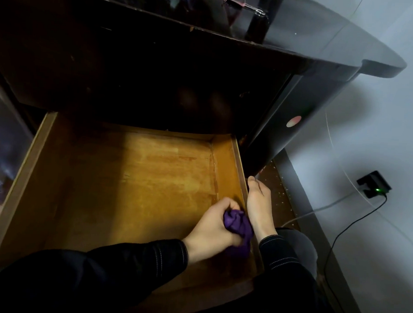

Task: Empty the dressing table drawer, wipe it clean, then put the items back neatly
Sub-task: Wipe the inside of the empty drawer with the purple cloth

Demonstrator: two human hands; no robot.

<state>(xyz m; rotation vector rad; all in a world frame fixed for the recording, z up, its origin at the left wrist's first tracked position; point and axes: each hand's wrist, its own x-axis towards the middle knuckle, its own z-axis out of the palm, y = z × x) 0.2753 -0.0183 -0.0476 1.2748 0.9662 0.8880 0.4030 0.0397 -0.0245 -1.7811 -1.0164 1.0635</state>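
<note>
One purple cloth point(239, 224) lies inside left fingers point(225, 204).

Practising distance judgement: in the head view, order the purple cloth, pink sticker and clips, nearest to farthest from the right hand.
1. Purple cloth, beside the right hand.
2. Pink sticker, on the dressing table's side.
3. Clips, up on its top.

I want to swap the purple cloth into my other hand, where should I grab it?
Grip the loose tail of the purple cloth spilling from the left hand near its wrist, coming in from the right, where the right hand rests on the drawer's right wall. The rest is balled inside the fist, so only that tail is free.
</note>
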